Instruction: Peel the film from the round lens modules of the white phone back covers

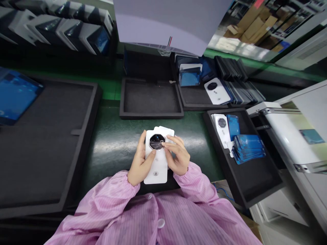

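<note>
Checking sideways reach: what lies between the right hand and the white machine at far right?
From the right hand, the head view shows green table, then a black tray holding white panels and blue panels.

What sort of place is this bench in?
Likely an electronics workshop: white phone-like panels, dark trays around a green bench, and a pink work smock.

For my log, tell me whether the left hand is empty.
No, the left hand holds the white phone back panel, thumb on its front.

Pink striped smock [178, 217], gathered cuffs [131, 181], pale round buttons [161, 223]
</note>
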`<state>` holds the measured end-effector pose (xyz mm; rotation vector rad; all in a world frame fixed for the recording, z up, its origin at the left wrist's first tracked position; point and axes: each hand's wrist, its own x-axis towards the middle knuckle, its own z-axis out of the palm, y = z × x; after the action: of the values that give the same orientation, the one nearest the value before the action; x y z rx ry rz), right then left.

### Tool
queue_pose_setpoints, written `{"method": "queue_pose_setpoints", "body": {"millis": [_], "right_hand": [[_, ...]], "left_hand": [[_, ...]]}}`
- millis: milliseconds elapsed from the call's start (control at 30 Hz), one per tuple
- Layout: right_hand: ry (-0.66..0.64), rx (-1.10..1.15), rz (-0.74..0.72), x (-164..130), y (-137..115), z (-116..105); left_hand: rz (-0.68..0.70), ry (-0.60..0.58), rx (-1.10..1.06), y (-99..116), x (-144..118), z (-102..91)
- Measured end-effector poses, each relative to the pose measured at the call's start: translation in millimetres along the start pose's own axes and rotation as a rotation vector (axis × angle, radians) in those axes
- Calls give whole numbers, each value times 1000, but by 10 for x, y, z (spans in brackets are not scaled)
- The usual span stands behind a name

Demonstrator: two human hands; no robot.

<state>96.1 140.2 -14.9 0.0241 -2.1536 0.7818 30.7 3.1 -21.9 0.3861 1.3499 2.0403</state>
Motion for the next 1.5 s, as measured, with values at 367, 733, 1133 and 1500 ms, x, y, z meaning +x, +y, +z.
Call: {"method": "queue_pose_setpoints", "body": {"millis": [367,733,1133,1500], "right_hand": [[-83,272,456,5,105,-57],[34,381,710,2,527,-279],[-52,71,419,12,162,-41],[-40,23,357,-8,98,-13]], "left_hand": [[8,32,67,1,16,-7],[-1,206,-25,98,56,-47],[111,56,285,-41,11,-41],[166,1,515,-91,-34,-30]]}}
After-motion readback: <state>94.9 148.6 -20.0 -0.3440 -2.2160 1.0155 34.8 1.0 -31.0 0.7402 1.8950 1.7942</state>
